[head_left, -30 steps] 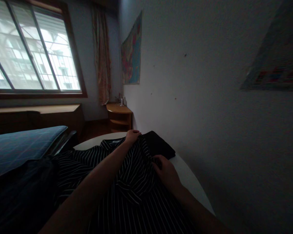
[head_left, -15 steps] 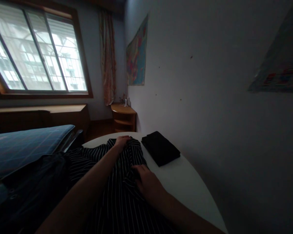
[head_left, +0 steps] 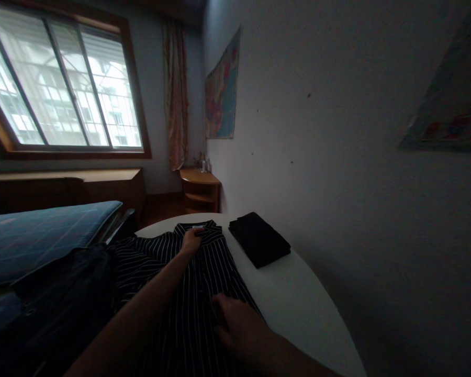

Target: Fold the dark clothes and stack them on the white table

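A black shirt with thin white stripes (head_left: 204,272) lies spread on a round white table (head_left: 298,309), collar toward the far edge. My left hand (head_left: 192,242) rests just below the collar, fingers curled onto the cloth. Nearer to me, my right hand (head_left: 237,327) lies on the shirt's right side close to its edge, fingers bent down on the fabric. A folded black garment (head_left: 259,243) sits on the table to the right of the collar, apart from both hands.
A plain wall runs along the table's right side with a map (head_left: 222,94) and a poster (head_left: 447,99). A bed with a blue cover (head_left: 43,230) and dark clothes (head_left: 63,303) lie at left. A wooden corner shelf (head_left: 200,188) stands under the curtain.
The shirt has been drawn left and smoothed flat, off the folded black garment. My left hand came back from the far edge to the collar; my right hand slid toward me along the shirt's side.
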`<state>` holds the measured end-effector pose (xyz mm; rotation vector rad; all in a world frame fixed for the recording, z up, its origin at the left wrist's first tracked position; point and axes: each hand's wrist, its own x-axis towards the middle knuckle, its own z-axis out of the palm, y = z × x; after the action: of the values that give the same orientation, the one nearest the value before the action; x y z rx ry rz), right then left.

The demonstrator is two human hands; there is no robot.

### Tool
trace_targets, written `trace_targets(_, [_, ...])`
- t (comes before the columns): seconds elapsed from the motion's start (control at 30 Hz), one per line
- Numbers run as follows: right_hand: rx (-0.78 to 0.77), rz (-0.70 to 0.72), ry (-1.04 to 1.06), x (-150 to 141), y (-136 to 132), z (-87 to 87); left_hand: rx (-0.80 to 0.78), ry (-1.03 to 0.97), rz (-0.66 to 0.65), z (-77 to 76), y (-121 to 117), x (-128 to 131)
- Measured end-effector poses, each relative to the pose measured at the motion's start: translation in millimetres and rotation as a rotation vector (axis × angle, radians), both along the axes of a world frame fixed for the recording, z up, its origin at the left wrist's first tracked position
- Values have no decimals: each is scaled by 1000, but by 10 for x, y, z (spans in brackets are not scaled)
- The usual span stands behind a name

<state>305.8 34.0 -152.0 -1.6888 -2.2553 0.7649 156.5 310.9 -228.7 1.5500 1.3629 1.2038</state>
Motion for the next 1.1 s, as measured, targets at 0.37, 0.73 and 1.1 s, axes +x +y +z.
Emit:
trace_targets(0.37, [-205,62,-469,41,-234,223,135,350,9,-114,-307,38])
trace_targets(0.73, [-126,167,-159,164,85,113,168,517,68,33,-761,106])
trace_targets(1.1, [229,-400,-195,256,1967,59,234,792,-46,17,-1223,106])
